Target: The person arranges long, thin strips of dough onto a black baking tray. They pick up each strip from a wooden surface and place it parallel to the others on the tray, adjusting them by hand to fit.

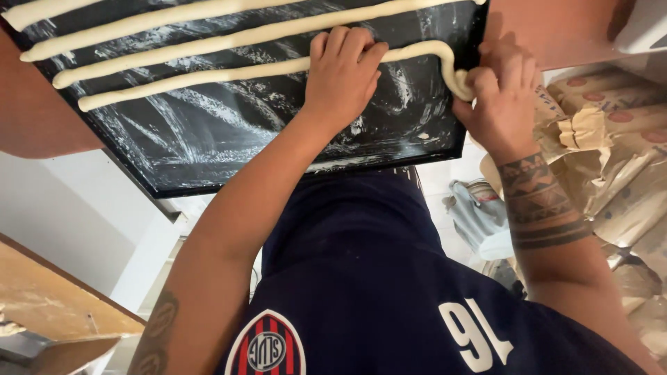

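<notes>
**A:** What is in hand here?

**B:** Laying a long, pale, thin rope of raw dough onto a black rectangular metal baking tray dusted with flour. I judge it to be mid-placement: most of the rope lies flat, but its end at three o'clock curls over the tray's edge.

**A:** What are the hands doing?

**B:** The left hand rests palm-down at the tray's centre, fingers together and flat, pressing on the rope rather than closing around it. The right hand, at three o'clock by the tray's rim, has thumb and fingers closed around the curled end of the rope.

**A:** Which way does the rope run?

**B:** Its long axis goes from about eight o'clock to two o'clock across the tray, rising slightly to the right. Its free tip points toward nine o'clock; the held end bends down toward four o'clock.

**A:** And what surrounds it?

**B:** Three more pale dough ropes lie above it toward twelve o'clock, roughly parallel and apart. Brown paper sacks are stacked at three to four o'clock, off the tray.

**A:** What does the next move call for?

**B:** By my reading, easing the curled end straight along the same line while the flat hand keeps the rope from sliding, without stretching it thin.
</notes>
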